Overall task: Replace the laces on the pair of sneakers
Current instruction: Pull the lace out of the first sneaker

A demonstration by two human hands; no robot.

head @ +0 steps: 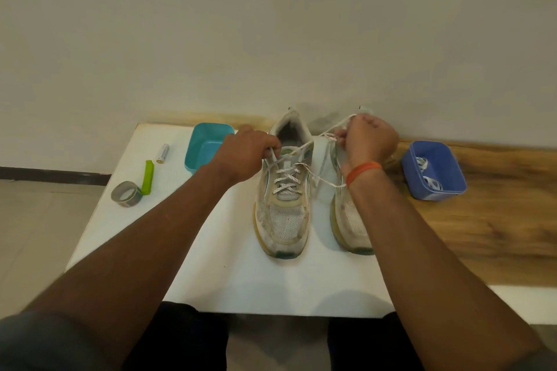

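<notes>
Two worn white sneakers stand side by side on the white table [229,274], toes toward me. The left sneaker [284,214] carries a speckled white lace [286,179] crossed through its eyelets. My left hand [241,153] pinches one end of that lace beside the shoe's collar. My right hand [369,138] grips the other end, pulled up and to the right above the right sneaker [351,220], which my wrist partly hides. An orange band circles my right wrist.
A teal tub [208,144] stands left of the shoes. A blue tub [434,172] with white laces inside sits on the wooden top [482,235] at right. A battery [162,153], a green clip [147,177] and a tape roll [126,194] lie at far left.
</notes>
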